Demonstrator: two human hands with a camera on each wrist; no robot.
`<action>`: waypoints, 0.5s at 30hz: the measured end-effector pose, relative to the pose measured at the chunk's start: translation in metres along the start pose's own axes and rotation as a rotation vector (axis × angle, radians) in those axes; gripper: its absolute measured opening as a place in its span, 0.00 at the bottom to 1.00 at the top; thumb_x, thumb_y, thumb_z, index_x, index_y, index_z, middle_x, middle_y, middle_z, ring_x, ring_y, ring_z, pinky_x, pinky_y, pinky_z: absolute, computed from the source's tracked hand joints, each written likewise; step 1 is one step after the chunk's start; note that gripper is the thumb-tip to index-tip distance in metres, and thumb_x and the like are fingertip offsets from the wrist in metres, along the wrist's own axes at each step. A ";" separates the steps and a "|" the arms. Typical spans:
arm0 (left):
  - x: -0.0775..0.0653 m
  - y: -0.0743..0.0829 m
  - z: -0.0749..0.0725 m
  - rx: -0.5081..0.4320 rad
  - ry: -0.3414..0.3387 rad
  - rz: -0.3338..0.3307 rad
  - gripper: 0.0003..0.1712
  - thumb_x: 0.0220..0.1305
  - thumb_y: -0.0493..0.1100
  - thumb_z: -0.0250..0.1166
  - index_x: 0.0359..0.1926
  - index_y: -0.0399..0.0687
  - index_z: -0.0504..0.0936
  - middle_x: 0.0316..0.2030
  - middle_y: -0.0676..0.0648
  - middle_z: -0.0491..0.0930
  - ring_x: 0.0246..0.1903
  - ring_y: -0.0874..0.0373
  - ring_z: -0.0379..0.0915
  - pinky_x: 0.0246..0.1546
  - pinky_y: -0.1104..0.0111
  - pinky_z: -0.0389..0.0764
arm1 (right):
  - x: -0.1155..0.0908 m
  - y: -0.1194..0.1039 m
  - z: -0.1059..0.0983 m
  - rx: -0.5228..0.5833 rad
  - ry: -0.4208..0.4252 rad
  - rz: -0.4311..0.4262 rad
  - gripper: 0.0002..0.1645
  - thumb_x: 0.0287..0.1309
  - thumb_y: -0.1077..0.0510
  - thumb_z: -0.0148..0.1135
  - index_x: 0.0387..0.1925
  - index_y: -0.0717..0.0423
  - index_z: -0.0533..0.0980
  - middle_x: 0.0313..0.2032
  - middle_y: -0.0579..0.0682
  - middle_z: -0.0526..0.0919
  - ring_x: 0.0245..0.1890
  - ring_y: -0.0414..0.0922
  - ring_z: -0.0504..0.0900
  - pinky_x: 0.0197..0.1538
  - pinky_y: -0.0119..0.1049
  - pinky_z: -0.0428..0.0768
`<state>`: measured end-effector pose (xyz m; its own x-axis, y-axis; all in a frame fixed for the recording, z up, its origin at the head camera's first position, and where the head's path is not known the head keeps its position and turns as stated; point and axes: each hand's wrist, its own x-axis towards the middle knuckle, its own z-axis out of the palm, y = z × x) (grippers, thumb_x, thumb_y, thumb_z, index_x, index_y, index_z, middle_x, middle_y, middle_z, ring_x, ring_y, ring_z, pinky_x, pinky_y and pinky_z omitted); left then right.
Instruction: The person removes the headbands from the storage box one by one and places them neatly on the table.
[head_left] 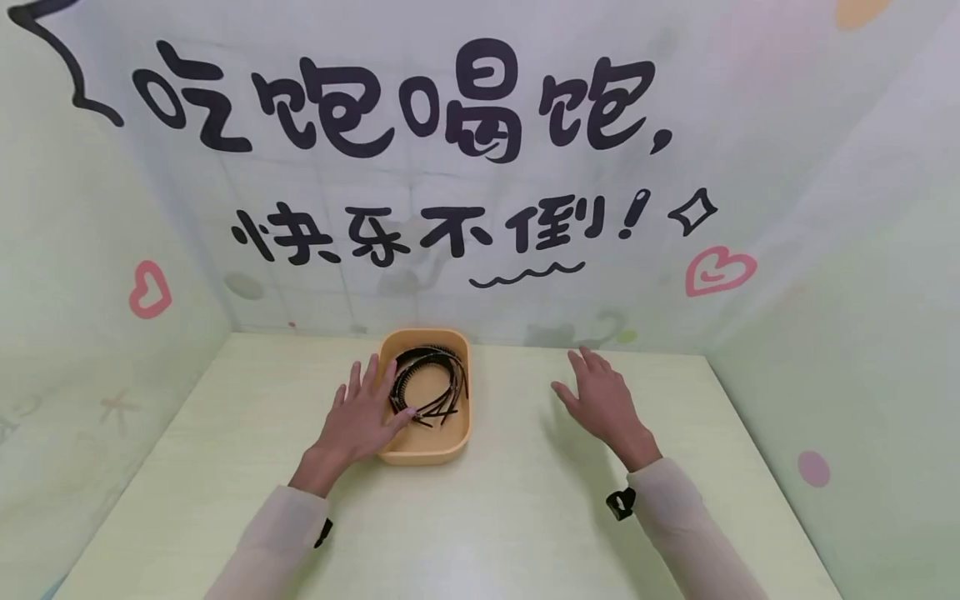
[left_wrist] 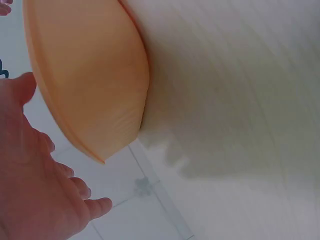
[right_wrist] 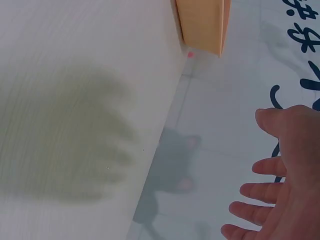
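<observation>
An orange rectangular box [head_left: 424,457] with rounded corners stands on the table near the back wall. Inside it lie several thin black headbands [head_left: 408,361], some with comb-like teeth, overlapping in a ring. My left hand [head_left: 360,423] is over the box's left edge, fingers spread and the thumb over the headbands. In the left wrist view that hand [left_wrist: 40,185] is beside the outer wall of the box [left_wrist: 95,70]; whether it touches the rim I cannot tell. To the right of the box, my right hand [head_left: 603,404] hovers above the table with fingers extended, holding nothing.
The pale table [head_left: 487,525] is bounded by a back wall [head_left: 487,317] with black lettering and by a side wall on each side [head_left: 847,375]. A black strap piece [head_left: 621,503] shows at my right wrist.
</observation>
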<state>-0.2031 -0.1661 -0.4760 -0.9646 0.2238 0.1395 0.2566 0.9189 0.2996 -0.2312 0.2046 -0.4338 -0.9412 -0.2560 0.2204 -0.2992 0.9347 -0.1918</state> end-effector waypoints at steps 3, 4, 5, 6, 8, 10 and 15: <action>-0.001 0.000 0.004 -0.029 0.008 -0.008 0.48 0.59 0.67 0.45 0.70 0.46 0.39 0.69 0.38 0.33 0.66 0.37 0.27 0.57 0.40 0.47 | 0.005 -0.008 0.004 0.028 -0.009 0.007 0.37 0.58 0.41 0.50 0.61 0.61 0.63 0.63 0.60 0.60 0.60 0.58 0.62 0.53 0.56 0.65; -0.001 0.001 0.005 -0.033 0.004 -0.014 0.48 0.60 0.68 0.44 0.70 0.45 0.39 0.69 0.38 0.33 0.66 0.37 0.27 0.57 0.41 0.48 | 0.007 -0.010 0.005 0.031 -0.015 0.009 0.36 0.58 0.42 0.50 0.61 0.61 0.63 0.63 0.60 0.61 0.59 0.58 0.62 0.53 0.56 0.66; -0.002 0.001 0.006 -0.041 -0.002 -0.019 0.49 0.60 0.68 0.43 0.70 0.45 0.38 0.69 0.38 0.33 0.65 0.37 0.27 0.57 0.41 0.48 | 0.008 -0.013 0.007 0.036 -0.019 0.009 0.35 0.58 0.42 0.51 0.60 0.61 0.64 0.62 0.60 0.61 0.59 0.58 0.63 0.52 0.55 0.66; -0.002 0.001 0.008 -0.049 -0.008 -0.023 0.49 0.60 0.69 0.41 0.70 0.44 0.37 0.69 0.37 0.32 0.65 0.37 0.27 0.57 0.41 0.48 | 0.010 -0.016 0.008 0.042 -0.024 0.012 0.35 0.59 0.42 0.51 0.60 0.61 0.65 0.62 0.59 0.62 0.58 0.57 0.64 0.52 0.54 0.67; -0.002 0.001 0.011 -0.070 -0.022 -0.031 0.50 0.60 0.70 0.38 0.70 0.43 0.36 0.68 0.37 0.31 0.65 0.36 0.26 0.58 0.41 0.48 | 0.013 -0.021 0.011 0.054 -0.033 0.010 0.34 0.59 0.43 0.51 0.59 0.62 0.65 0.62 0.59 0.62 0.58 0.57 0.64 0.52 0.53 0.68; -0.001 0.001 0.014 -0.094 -0.030 -0.039 0.49 0.61 0.70 0.36 0.70 0.42 0.35 0.68 0.37 0.30 0.65 0.37 0.26 0.58 0.42 0.47 | 0.018 -0.027 0.014 0.074 -0.038 0.010 0.33 0.59 0.44 0.51 0.59 0.62 0.65 0.61 0.59 0.63 0.59 0.56 0.64 0.53 0.53 0.68; 0.000 0.000 0.018 -0.136 -0.040 -0.075 0.46 0.64 0.64 0.39 0.69 0.41 0.33 0.68 0.38 0.27 0.66 0.39 0.24 0.59 0.43 0.47 | 0.031 -0.048 0.018 0.136 -0.062 -0.019 0.30 0.60 0.47 0.50 0.59 0.61 0.66 0.60 0.57 0.65 0.59 0.54 0.64 0.55 0.50 0.67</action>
<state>-0.2044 -0.1607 -0.4926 -0.9824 0.1713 0.0748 0.1867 0.8817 0.4334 -0.2486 0.1475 -0.4352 -0.9418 -0.2921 0.1666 -0.3317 0.8886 -0.3167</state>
